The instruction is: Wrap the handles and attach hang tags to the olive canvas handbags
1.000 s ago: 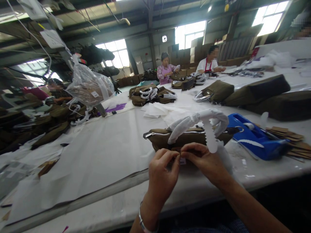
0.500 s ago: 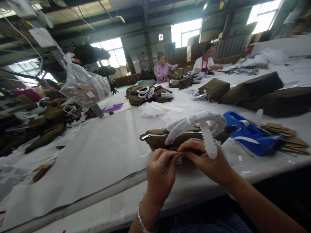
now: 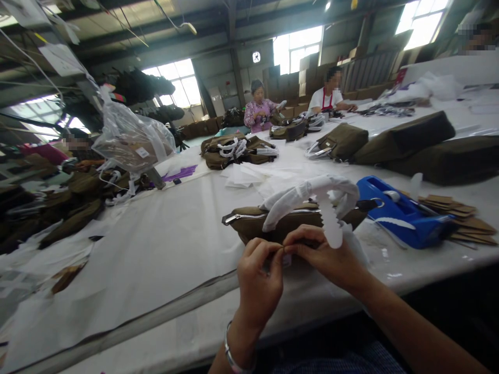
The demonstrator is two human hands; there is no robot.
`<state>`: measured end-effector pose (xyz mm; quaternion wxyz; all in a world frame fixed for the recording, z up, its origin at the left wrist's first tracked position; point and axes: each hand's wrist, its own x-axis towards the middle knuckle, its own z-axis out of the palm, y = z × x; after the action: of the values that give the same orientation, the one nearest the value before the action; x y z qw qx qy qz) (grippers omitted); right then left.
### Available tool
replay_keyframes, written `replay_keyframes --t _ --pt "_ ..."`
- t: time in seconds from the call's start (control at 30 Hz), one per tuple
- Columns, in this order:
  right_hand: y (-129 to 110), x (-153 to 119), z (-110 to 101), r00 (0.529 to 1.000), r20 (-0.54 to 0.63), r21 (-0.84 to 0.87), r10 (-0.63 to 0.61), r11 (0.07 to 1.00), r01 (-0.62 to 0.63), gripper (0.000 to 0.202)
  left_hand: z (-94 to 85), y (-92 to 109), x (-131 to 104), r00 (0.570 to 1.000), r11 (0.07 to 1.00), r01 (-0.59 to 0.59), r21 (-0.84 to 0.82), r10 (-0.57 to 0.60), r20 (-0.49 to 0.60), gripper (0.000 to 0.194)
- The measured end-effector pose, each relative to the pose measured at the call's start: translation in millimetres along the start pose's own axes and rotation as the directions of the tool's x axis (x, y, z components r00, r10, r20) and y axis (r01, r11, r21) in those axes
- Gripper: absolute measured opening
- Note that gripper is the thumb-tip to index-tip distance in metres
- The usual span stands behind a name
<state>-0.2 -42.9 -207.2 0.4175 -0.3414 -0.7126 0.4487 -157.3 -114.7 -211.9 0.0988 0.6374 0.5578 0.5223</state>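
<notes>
An olive-brown handbag (image 3: pixel 249 224) with a silver zipper stands at the table's near edge, its handles (image 3: pixel 290 195) wrapped in white paper. My left hand (image 3: pixel 260 272) is closed in a pinch at the bag's near side. Opposite it, my right hand (image 3: pixel 325 257) pinches too, fingertips meeting those of the left. What lies between the fingertips is too small to make out. A white toothed strip (image 3: pixel 331 223) hangs from the handles in front of my right hand. Partly hidden below the fingers is a small white label (image 3: pixel 287 259).
To the right lie a blue plastic holder (image 3: pixel 397 213) and brown card pieces (image 3: pixel 471 221). More olive bags (image 3: pixel 409 140) rest behind them. White paper sheets (image 3: pixel 245 176) lie beyond the handbag. A plastic-wrapped box (image 3: pixel 134 150) hangs at left. Two co-workers (image 3: pixel 259 109) sit across the table.
Both hands stay pinched together at the bag, with only slight finger movement. The view has shifted a little. Across the table, a co-worker's head has lifted slightly.
</notes>
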Motion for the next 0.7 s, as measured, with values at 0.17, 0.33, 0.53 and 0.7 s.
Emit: replay_keyframes --t 0.17,0.33,0.53,0.7 --pt "10 -3 10 0.995 -0.089 0.063 0.044 0.997 -0.038 0.006 6.0 -4 1 1.0 0.999 -0.004 0.042 0.005 -0.018 0.012" --pt "14 -8 17 0.974 -0.22 0.065 0.05 0.997 -0.037 0.007 11.8 -8 2 1.0 1.0 0.027 0.003 -0.027 -0.009 0.012" --pt "20 -50 -21 0.89 -0.397 -0.262 -0.223 0.957 0.123 0.012 -11.9 -31 -12 0.961 0.995 0.077 -0.061 -0.091 -0.261 0.027" --pt "74 -70 -61 0.668 -0.742 -0.23 -0.049 0.955 -0.186 0.038 -13.1 -91 -19 0.919 0.948 0.272 -0.165 -0.307 -0.249 0.06"
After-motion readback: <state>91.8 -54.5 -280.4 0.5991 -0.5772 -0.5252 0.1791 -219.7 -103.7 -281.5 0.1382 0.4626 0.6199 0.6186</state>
